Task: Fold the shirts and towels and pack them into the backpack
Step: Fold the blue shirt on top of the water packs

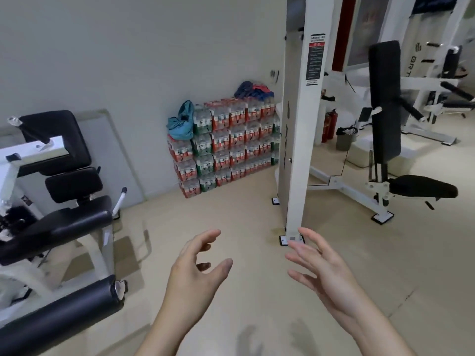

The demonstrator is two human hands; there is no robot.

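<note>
Now both hands up over floor (252, 209): left hand (195, 268) loose, empty; right hand (321, 268) splayed, empty.

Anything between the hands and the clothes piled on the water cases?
Nothing visible. Left hand and right hand hover empty over open floor; clothes lie on water cases ahead. White post stands right of the path.

The left hand (191, 278) and right hand (331, 276) were bare, both forearms (169, 327) bare to the frame's lower edge; fingernails seemed trimmed short, though blur softened them.
</note>
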